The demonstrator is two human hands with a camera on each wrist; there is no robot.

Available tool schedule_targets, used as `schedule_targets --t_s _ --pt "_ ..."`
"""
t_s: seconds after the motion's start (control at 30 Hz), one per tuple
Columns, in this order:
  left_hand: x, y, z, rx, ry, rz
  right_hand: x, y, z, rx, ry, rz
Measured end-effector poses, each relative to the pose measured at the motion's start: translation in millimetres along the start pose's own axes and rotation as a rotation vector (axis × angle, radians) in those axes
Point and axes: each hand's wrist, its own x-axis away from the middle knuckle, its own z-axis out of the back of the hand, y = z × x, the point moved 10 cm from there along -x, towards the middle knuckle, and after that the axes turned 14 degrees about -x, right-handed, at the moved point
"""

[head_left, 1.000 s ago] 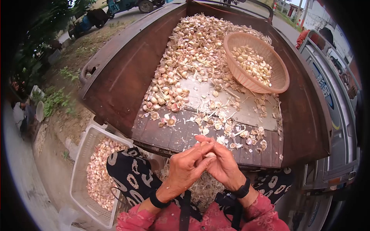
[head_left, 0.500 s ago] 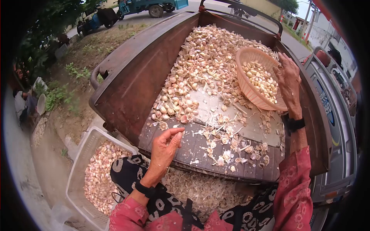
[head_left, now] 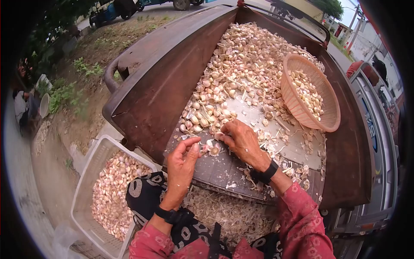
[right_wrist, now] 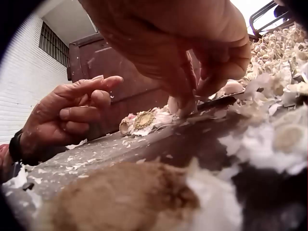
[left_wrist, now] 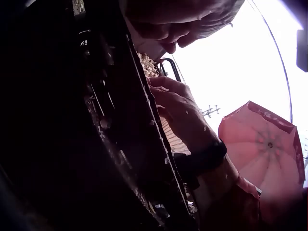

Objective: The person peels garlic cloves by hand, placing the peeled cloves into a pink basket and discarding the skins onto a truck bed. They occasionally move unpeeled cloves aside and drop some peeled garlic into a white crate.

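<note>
My right hand [head_left: 243,142] is at the front edge of the garlic pile [head_left: 258,60], palm down, its thumb and fingers pinching a pale garlic clove [right_wrist: 180,106] close over the metal bed. Just below those fingertips lie a few garlic bits with root ends [head_left: 212,150], also seen as a stubby root plate [right_wrist: 143,121] in the right wrist view. My left hand [head_left: 179,168] hovers over the bed's front edge to the left. Its index finger is extended and the others are loosely bent, with nothing visible between them. The left wrist view is mostly dark.
A pink plastic basket [head_left: 297,110] of peeled cloves leans at the bed's right side. Rusty walls [head_left: 151,95] flank the bed. A white crate [head_left: 81,190] with pinkish cloves stands on the ground at left. Dry skins [head_left: 233,211] heap below the front edge.
Both hands were together over the front edge; then the right reached to the basket while the left moved left. Now the right is back at the pile's front, pinching a clove.
</note>
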Motion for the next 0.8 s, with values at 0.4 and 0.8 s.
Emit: schedule_targets --t_s 0.4,0.8 --pt "23.7 35.7 -46.0 -0.49 -0.161 -0.246 58.2 -66.3 27.9 -0.284 0.019 0.17" --pt "103.6 87.6 -53.9 0.066 -0.234 -0.179 135.1 -104.7 86.1 -0.681 0.193 0.186"
